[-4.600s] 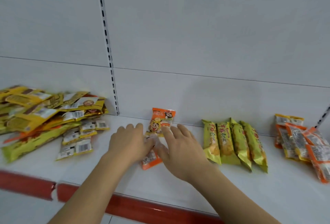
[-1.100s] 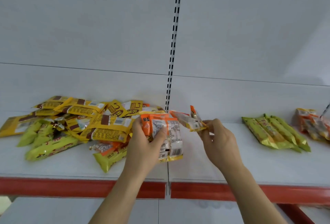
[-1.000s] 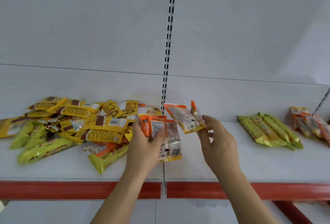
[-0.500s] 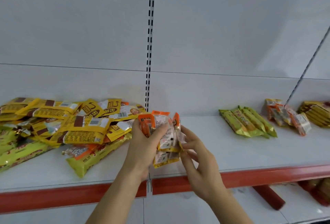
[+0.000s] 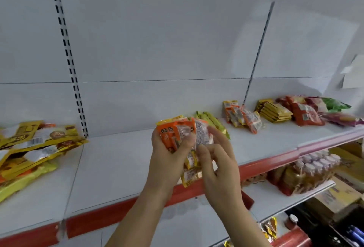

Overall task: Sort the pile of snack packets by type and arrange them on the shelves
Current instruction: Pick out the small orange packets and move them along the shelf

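My left hand [image 5: 167, 160] and right hand [image 5: 218, 164] both clamp their grip on a bunch of orange snack packets [image 5: 177, 134] above the shelf [image 5: 122, 160]; the unsorted pile [image 5: 33, 148] lies far left.

We see a white shelf [image 5: 118, 160] with a red front strip [image 5: 110, 215] and a pale grey-white back panel [image 5: 157, 40] crossed by a white upright [image 5: 68, 57] marked with black slots. At centre, the bundle of packets [image 5: 177, 136] is orange with yellow edges and clear, white-printed backs. At the left edge, the pile [image 5: 33, 148] is golden yellow with brown patches and white labels, over lime green ones. In the right half we find lime green packets [image 5: 214, 120], orange ones [image 5: 244, 116], a mustard yellow stack [image 5: 275, 110], red packets [image 5: 305, 112], one bright green [image 5: 334, 104] and one purple [image 5: 346, 118].
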### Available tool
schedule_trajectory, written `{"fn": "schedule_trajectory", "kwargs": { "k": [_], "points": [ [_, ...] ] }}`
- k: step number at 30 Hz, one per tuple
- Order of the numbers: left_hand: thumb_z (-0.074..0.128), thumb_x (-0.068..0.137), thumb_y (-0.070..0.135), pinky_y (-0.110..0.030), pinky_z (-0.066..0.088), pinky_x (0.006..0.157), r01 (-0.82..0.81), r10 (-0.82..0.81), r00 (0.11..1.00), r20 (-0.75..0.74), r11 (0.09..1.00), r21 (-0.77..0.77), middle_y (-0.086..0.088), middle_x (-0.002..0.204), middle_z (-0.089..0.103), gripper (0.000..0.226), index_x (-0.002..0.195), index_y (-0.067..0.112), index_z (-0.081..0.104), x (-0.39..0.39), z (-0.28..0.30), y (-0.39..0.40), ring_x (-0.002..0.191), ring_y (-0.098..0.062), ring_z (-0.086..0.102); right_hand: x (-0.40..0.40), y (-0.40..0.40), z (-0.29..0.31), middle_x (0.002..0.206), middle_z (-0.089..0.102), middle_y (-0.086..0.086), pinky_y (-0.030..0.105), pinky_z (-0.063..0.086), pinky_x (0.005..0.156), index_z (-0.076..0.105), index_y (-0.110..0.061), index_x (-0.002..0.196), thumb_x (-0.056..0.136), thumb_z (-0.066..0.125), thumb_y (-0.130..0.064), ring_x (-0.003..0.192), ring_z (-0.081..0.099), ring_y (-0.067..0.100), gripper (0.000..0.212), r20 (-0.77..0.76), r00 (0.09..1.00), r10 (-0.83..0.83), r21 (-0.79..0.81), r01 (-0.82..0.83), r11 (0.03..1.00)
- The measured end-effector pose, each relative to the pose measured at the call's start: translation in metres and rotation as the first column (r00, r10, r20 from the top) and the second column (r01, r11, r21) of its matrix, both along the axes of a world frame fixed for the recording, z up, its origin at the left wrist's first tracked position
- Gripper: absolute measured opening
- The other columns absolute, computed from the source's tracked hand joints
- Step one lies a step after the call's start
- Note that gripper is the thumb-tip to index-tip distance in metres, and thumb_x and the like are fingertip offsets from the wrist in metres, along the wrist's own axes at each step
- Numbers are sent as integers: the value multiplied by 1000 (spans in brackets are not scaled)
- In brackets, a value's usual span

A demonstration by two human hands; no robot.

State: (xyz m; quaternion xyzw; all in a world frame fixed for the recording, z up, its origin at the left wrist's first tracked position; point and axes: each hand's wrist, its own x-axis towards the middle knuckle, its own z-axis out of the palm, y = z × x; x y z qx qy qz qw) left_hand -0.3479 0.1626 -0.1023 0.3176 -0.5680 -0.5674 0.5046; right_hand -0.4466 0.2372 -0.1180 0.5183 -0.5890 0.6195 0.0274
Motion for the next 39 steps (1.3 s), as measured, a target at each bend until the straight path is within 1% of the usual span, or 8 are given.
{"fn": "schedule_trajectory", "kwargs": {
  "k": [5, 11, 15, 18, 21, 24, 28, 39],
  "points": [
    [79, 82, 49, -31, 58, 91, 14, -11, 999, 45, 998, -62, 20, 108, 74, 59, 132, 35, 50, -108, 4, 28, 97, 2, 72, -112, 38, 11, 147, 31, -36, 26, 37, 112, 20, -44, 154, 87, 68, -50, 133, 31, -18, 82, 217, 975, 43, 182, -83, 980],
    [48, 92, 68, -19, 43, 85, 24, -18, 990, 141, 999, -40, 29, 103, 61, 41, 118, 36, 50, -226, 1, 41, 93, 12, 57, -233, 58, 11, 131, 45, -36, 15, 52, 77, 26, -53, 146, 88, 71, -46, 92, 62, -12, 73, 160, 987, 3, 300, -51, 953],
    [53, 96, 58, -5, 43, 71, 18, -5, 984, 178, 998, -67, 24, 111, 62, 33, 123, 39, 49, -283, 3, 26, 93, 14, 58, -286, 40, 5, 147, 35, -33, 15, 41, 97, 20, -44, 153, 91, 69, -42, 127, 41, -16, 79, 193, 981, 8, 244, -56, 968],
    [60, 94, 54, -11, 49, 81, -14, 35, 982, 184, 993, -114, 11, 127, 65, 59, 142, 24, 42, -316, 1, 4, 109, 2, 65, -320, 16, 3, 157, 30, -21, 38, 46, 108, 15, -49, 153, 89, 65, -55, 139, 39, 1, 81, 164, 986, 4, 245, -44, 969],
    [52, 100, 52, -33, 51, 100, -25, 62, 957, 284, 991, -133, 3, 142, 58, 69, 156, 24, 25, -348, -2, -23, 123, -16, 62, -350, -11, 5, 143, 34, -18, 9, 42, 93, 17, -46, 154, 95, 63, -42, 120, 38, -21, 75, -16, 999, -38, 268, 41, 963],
    [38, 105, 54, -44, 52, 97, -6, 170, 745, 645, 968, -249, -10, 142, 58, 65, 157, 19, 21, -366, -12, -41, 121, -33, 61, -374, -31, -7, 152, 31, 1, 26, 43, 99, 14, -42, 156, 98, 56, -45, 132, 44, 12, 72, -145, 989, -32, 447, 94, 890],
    [27, 106, 58, -45, 41, 109, 17, 332, 338, 880, 933, -359, -16, 160, 33, 83, 161, 1, 3, -362, -23, -45, 142, -35, 37, -388, -46, -20, 166, -15, 1, 47, 16, 123, -10, -41, 157, 92, 24, -73, 154, -7, 22, 79, -433, 900, 40, 640, 277, 717],
    [25, 101, 68, -41, 20, 125, -90, 404, 299, 864, 914, -396, -21, 170, 7, 94, 162, 6, -10, -369, -29, -36, 157, -36, 12, -422, -42, -24, 167, -17, -1, 44, 5, 125, -20, -36, 155, 85, 9, -83, 154, -12, 19, 89, -472, 872, 128, 662, 255, 705]
  ]
}}
